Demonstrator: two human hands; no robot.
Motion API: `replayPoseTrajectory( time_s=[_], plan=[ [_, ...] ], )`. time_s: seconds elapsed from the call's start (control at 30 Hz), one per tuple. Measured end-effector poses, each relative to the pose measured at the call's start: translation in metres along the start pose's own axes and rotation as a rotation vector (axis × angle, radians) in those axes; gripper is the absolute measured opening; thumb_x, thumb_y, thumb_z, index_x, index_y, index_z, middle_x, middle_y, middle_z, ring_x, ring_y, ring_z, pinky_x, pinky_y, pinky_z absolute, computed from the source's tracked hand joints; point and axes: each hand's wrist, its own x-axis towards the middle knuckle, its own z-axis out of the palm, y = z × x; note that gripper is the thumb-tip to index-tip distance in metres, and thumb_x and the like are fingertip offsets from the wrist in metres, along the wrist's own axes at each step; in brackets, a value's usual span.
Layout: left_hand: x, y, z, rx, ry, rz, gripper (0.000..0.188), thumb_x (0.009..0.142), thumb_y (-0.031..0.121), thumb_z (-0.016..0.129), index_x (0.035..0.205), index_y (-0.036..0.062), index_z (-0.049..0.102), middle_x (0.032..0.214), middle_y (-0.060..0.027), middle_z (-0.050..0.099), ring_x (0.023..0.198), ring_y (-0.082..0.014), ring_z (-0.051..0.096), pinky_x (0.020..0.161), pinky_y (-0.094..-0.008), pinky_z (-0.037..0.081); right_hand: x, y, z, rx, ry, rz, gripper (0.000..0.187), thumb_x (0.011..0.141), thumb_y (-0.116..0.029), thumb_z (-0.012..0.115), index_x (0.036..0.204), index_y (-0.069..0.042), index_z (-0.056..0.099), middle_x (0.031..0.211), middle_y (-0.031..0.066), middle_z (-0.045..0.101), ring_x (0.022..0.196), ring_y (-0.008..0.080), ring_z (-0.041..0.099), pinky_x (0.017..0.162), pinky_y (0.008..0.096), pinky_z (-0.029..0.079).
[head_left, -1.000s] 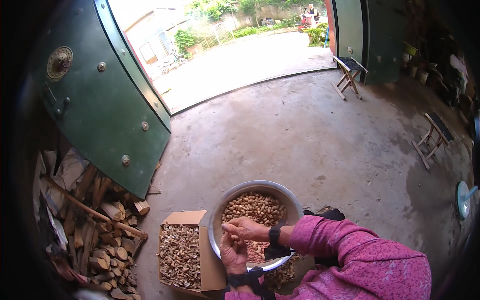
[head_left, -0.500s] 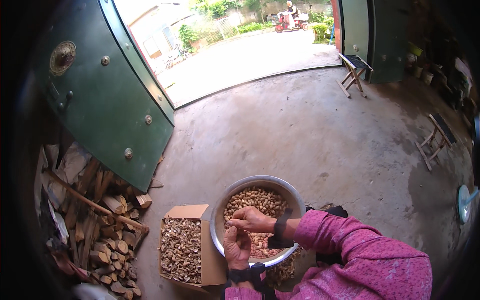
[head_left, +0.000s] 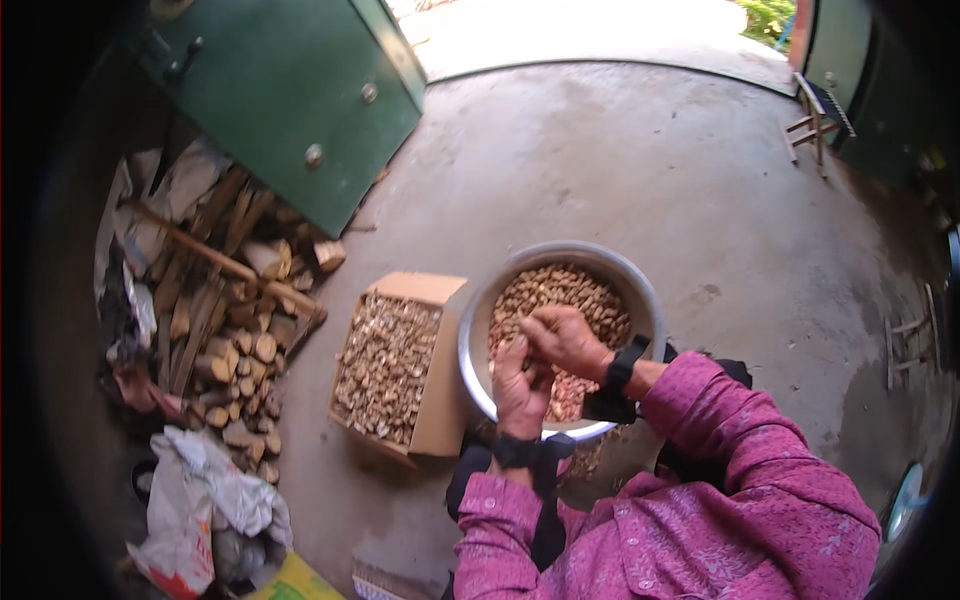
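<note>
A wide metal basin (head_left: 643, 290) stands in front of me. Unshelled peanuts (head_left: 560, 290) fill its far part, and pinkish shelled kernels (head_left: 568, 393) lie in the near part. Over the basin my left hand (head_left: 521, 392) is raised with its fingers closed. Against its fingertips comes my right hand (head_left: 568, 342), its fingers pinched together. Whatever sits between the fingers is too small to make out. To the left of the basin is an open cardboard box (head_left: 440, 400) full of broken peanut shells (head_left: 388, 365). Black bands circle both wrists.
Split firewood (head_left: 235, 360) is stacked at the left, below a green metal door (head_left: 290, 100). Plastic bags (head_left: 205, 500) lie at the lower left. A folding stool (head_left: 820, 120) stands by the far right doorway; loose shells are scattered under the basin's near edge.
The view has tipped downward and shifted left, so basin and box appear higher and farther right. Both hands stay together over the basin. The bags have come into view.
</note>
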Motion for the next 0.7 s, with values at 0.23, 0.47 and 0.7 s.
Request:
replayPoseTrajectory(
  time_s=[0.23, 0.47, 0.7],
  plan=[
    [-0.001, 0.004, -0.008, -0.135, -0.146, -0.027, 0.022, 0.084, 0.009, 0.059, 0.105, 0.0032, 0.057, 0.089, -0.0038, 0.063, 0.076, -0.0109, 0.061, 0.067, -0.0236, 0.053, 0.000, 0.003, 0.002, 0.231, -0.052, 0.106, 0.030, 0.090, -0.020, 0.048, 0.074, 0.004, 0.056, 0.062, 0.0027, 0.055, 0.060, 0.0078, 0.048, 0.052, 0.0273, 0.042],
    [0.005, -0.001, -0.005, 0.021, 0.109, -0.024, 0.009, 0.081, 0.018, 0.065, 0.084, 0.0112, 0.059, 0.068, -0.0009, 0.057, 0.054, -0.0098, 0.051, 0.046, -0.0189, 0.042, 0.000, 0.004, -0.008, 0.245, -0.088, 0.118, 0.029, 0.090, -0.020, 0.047, 0.075, 0.003, 0.057, 0.067, 0.0038, 0.058, 0.062, 0.0095, 0.052, 0.054, 0.0271, 0.044],
    [-0.004, 0.014, -0.001, 0.023, 0.053, -0.026, 0.009, 0.082, 0.018, 0.064, 0.084, 0.0109, 0.059, 0.065, -0.0010, 0.057, 0.052, -0.0102, 0.052, 0.042, -0.0191, 0.039, -0.002, -0.007, -0.008, 0.103, -0.082, 0.032, 0.030, 0.089, -0.020, 0.049, 0.077, 0.006, 0.059, 0.066, 0.0076, 0.059, 0.063, 0.0118, 0.053, 0.058, 0.0300, 0.045]
  ],
)
